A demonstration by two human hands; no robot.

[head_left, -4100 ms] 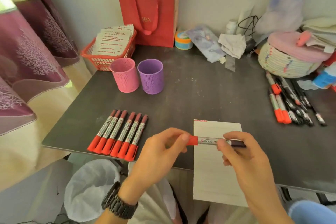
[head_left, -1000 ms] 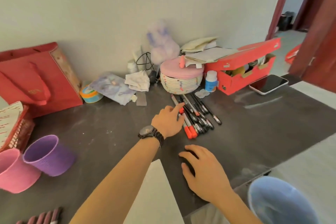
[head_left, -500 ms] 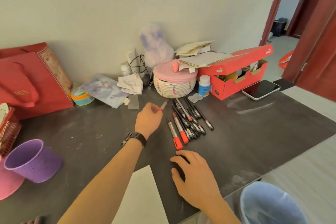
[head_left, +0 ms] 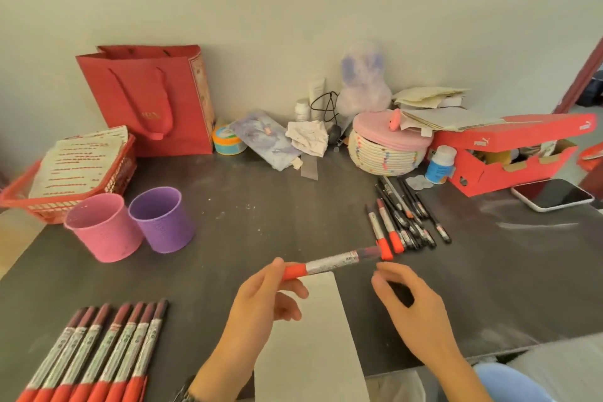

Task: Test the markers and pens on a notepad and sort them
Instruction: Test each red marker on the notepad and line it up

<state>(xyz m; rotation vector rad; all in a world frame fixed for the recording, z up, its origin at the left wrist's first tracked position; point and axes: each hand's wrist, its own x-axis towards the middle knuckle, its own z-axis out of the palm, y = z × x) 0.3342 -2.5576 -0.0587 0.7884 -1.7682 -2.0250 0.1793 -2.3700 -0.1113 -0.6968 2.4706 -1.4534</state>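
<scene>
My left hand (head_left: 261, 300) pinches the red cap end of a marker (head_left: 332, 262), held level above the top edge of the white notepad (head_left: 310, 346). My right hand (head_left: 411, 307) hovers just right of the marker's dark end with loosely curled fingers, holding nothing. Several red-capped markers (head_left: 98, 356) lie in a neat row at the front left. A loose group of markers and pens (head_left: 401, 215) lies at the right. A pink cup (head_left: 104, 225) and a purple cup (head_left: 161, 219) stand side by side at the left.
A red basket of papers (head_left: 19, 192), a red gift bag (head_left: 150, 98), a woven lidded basket (head_left: 388, 147), a red shoebox (head_left: 509, 153) and a phone (head_left: 551, 194) line the back and right of the dark table (head_left: 261, 199). The table's front edge runs below my hands.
My left hand took a marker from the right-hand group and brought it back over the notepad. My right hand lifted off the table toward the marker. The view swung back left.
</scene>
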